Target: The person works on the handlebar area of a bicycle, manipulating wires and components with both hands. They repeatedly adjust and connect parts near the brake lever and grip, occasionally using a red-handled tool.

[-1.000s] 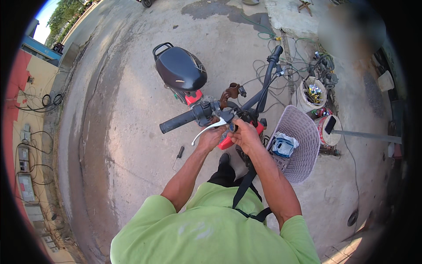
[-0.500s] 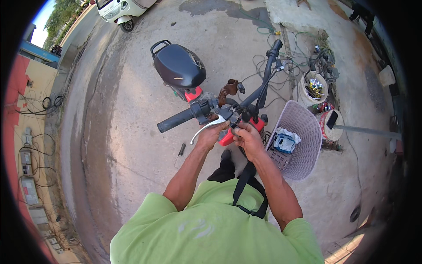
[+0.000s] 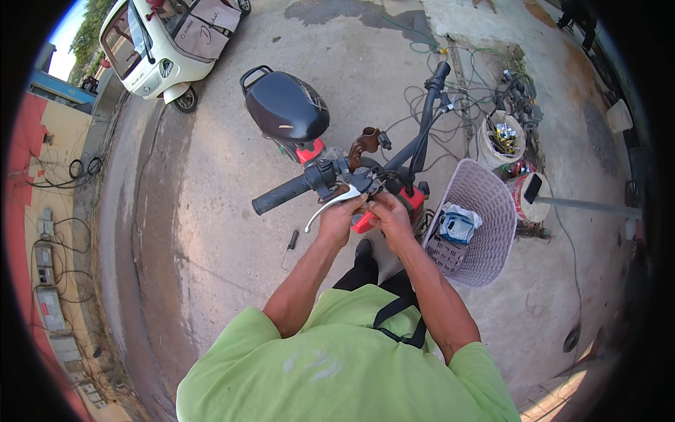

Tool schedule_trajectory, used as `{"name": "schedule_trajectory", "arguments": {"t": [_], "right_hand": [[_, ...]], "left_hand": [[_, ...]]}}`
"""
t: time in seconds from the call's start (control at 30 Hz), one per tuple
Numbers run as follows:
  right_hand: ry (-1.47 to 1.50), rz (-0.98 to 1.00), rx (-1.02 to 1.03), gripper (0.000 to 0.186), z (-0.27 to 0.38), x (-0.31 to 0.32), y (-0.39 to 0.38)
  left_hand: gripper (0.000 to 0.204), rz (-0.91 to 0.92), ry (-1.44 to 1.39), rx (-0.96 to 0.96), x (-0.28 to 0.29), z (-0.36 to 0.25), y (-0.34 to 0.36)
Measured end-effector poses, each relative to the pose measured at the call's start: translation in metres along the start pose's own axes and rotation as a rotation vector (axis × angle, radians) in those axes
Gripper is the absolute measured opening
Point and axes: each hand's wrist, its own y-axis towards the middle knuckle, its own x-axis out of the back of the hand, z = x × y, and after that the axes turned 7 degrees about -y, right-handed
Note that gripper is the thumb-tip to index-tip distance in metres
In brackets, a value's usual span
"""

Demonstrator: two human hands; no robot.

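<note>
A handlebar bike with red body panels [image 3: 411,202] and a black seat [image 3: 285,104] stands before me. My left hand [image 3: 344,211] is closed at the base of the silver brake lever [image 3: 325,209], just below the left grip [image 3: 278,198]. My right hand [image 3: 389,209] pinches beside it under the lever housing [image 3: 362,181]; what its fingers hold is hidden. A grey wicker basket [image 3: 485,225] with a blue-and-white package [image 3: 457,224] is to the right of my right forearm. A dark-handled tool [image 3: 292,239] lies on the ground left of my arms.
A white three-wheeler [image 3: 151,74] is at top left. At right are a bucket of tools [image 3: 500,141], a drum with a phone [image 3: 533,188] on it, tangled cables [image 3: 453,105], machinery [image 3: 517,95] and a dark-clothed person's legs [image 3: 587,35]. Wired boxes [image 3: 49,302] line the left wall.
The white three-wheeler has moved into view at top left, coming leftward and down in the picture. My hands stay at the lever, the right one shifting slightly toward the left one.
</note>
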Motion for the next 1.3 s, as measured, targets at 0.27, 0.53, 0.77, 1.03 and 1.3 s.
{"name": "schedule_trajectory", "arguments": {"t": [0.27,0.53,0.77,1.03,1.3], "right_hand": [[0.279,0.093,-0.032,0.022,0.003,-0.008,0.013],[0.333,0.106,-0.068,0.025,0.02,-0.01,0.011],[0.252,0.049,-0.042,0.019,0.018,-0.011,0.008],[0.31,0.074,-0.077,0.016,0.022,0.003,0.002],[0.256,0.066,-0.083,0.013,0.02,0.001,0.004]], "left_hand": [[0.018,-0.008,0.077,-0.041,0.005,0.011,0.0],[0.019,-0.049,0.27,-0.035,0.01,0.01,0.007],[0.021,-0.039,0.2,-0.127,0.002,0.022,0.008],[0.02,-0.034,0.167,-0.032,-0.002,0.016,0.005],[0.014,-0.003,0.079,-0.068,0.005,0.024,0.007]]}}
